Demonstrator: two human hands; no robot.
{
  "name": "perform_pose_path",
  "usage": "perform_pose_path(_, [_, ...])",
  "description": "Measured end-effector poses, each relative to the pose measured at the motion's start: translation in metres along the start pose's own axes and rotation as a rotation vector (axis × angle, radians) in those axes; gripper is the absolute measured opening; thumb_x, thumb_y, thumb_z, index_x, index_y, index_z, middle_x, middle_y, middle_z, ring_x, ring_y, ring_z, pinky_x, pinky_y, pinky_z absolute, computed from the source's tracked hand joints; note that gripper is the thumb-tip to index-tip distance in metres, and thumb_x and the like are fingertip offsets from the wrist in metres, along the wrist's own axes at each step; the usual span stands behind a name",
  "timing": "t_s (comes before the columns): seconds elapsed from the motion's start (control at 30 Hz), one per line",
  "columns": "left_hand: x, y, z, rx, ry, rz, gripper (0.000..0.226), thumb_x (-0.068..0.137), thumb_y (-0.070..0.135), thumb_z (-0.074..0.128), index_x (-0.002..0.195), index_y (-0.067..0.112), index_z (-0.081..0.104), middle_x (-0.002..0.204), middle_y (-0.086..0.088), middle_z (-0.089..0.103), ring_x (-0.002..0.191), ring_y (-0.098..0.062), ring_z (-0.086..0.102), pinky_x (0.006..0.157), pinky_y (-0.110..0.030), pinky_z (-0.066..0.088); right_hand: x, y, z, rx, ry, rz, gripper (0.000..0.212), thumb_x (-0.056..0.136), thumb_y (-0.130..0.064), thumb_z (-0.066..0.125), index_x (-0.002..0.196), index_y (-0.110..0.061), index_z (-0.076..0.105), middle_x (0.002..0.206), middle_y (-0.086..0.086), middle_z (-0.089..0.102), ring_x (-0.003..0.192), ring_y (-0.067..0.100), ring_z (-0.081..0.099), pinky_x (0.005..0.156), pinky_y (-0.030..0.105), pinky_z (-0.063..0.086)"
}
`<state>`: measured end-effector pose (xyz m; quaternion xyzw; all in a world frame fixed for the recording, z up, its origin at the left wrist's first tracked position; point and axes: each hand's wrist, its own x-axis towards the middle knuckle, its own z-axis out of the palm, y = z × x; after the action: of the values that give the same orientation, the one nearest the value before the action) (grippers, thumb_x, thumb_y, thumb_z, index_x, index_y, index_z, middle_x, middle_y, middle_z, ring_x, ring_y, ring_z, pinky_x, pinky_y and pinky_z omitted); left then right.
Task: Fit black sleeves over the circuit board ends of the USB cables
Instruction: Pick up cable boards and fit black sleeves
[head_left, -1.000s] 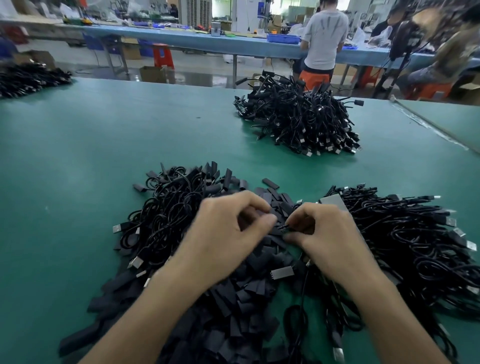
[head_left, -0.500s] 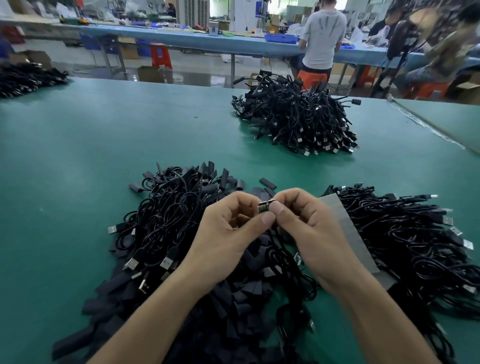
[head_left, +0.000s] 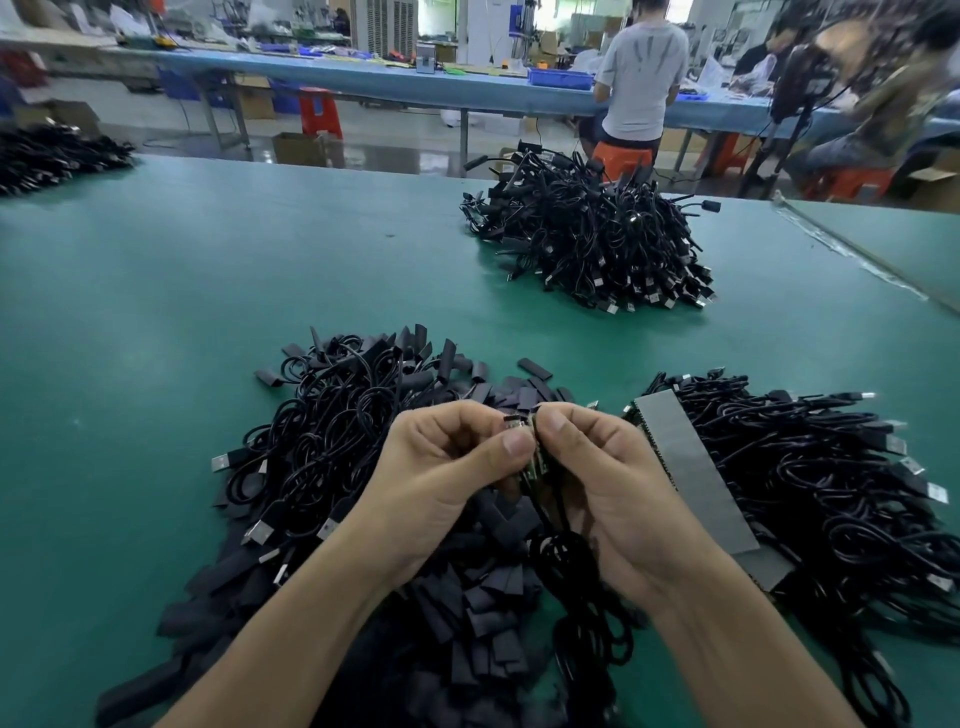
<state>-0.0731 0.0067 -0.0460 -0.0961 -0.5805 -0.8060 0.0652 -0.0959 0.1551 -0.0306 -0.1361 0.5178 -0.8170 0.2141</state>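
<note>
- Sleeves and cables are heaped lower left of centre on the tabletop.
- Left hand: grip is closed, its thumb pinched on the board at frame centre.
- Right hand: grip is pinched on the same board, with its cable hung below.

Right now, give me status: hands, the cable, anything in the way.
Left hand and right hand both pinch one cable's circuit board end over the sleeve pile. Board shows bare green, sleeve not yet on. Nothing blocking.
</note>
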Motion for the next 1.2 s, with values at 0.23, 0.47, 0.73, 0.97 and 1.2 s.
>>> perform_pose_path(0.23, [0.005,0.017,-0.001,-0.118,0.045,0.062,0.012,0.085,0.034,0.068,0.079,0.025,0.072,0.082,-0.003,0.072,0.077,-0.017,0.068,0.074,-0.033,0.057,0.003,-0.011,-0.007,-0.096,0.306,-0.084,0.015,0.093,-0.022,0.061,0.079,-0.016,0.059,0.06,-0.003,0.053,0.049,0.008,0.05,0.046,0.019,0.043])
perform_pose_path(0.47, [0.009,0.032,-0.016,0.224,0.26,0.122,0.015,0.087,0.039,0.064,0.091,0.032,0.076,0.061,0.009,0.055,0.042,-0.003,0.038,0.04,-0.015,0.033,0.001,-0.002,-0.032,-1.53,0.542,-0.179,0.028,0.096,-0.016,0.06,0.123,-0.023,0.061,0.104,-0.008,0.057,0.1,0.015,0.057,0.087,0.027,0.045])
perform_pose_path(0.73, [0.009,-0.008,-0.019,0.81,0.094,-0.013,0.046,0.101,0.013,0.051,0.143,0.031,0.049,0.081,0.016,0.069,0.07,-0.002,0.063,0.068,-0.019,0.051,0.001,0.029,-0.015,-1.787,0.092,-0.134,0.047,0.101,-0.042,0.042,0.146,-0.031,0.035,0.137,-0.005,0.043,0.125,0.021,0.037,0.1,0.036,0.033])
perform_pose_path(0.97, [0.004,-0.021,-0.013,0.847,0.138,0.006,0.018,0.098,0.014,0.059,0.096,0.029,0.051,0.08,0.015,0.071,0.062,-0.005,0.066,0.06,-0.016,0.05,0.007,0.045,-0.023,-1.617,0.132,-0.073,0.032,0.101,-0.043,0.044,0.132,-0.04,0.05,0.12,-0.012,0.049,0.114,0.016,0.039,0.095,0.035,0.032])
perform_pose_path(1.2, [0.002,-0.024,-0.013,0.89,0.151,0.027,0.02,0.097,0.011,0.058,0.093,0.031,0.054,0.073,0.01,0.067,0.063,-0.004,0.064,0.057,-0.011,0.046,0.005,0.054,-0.022,-1.653,0.249,-0.016,0.06,0.099,-0.058,0.024,0.147,-0.024,0.038,0.116,-0.002,0.04,0.112,0.019,0.041,0.098,0.036,0.039])
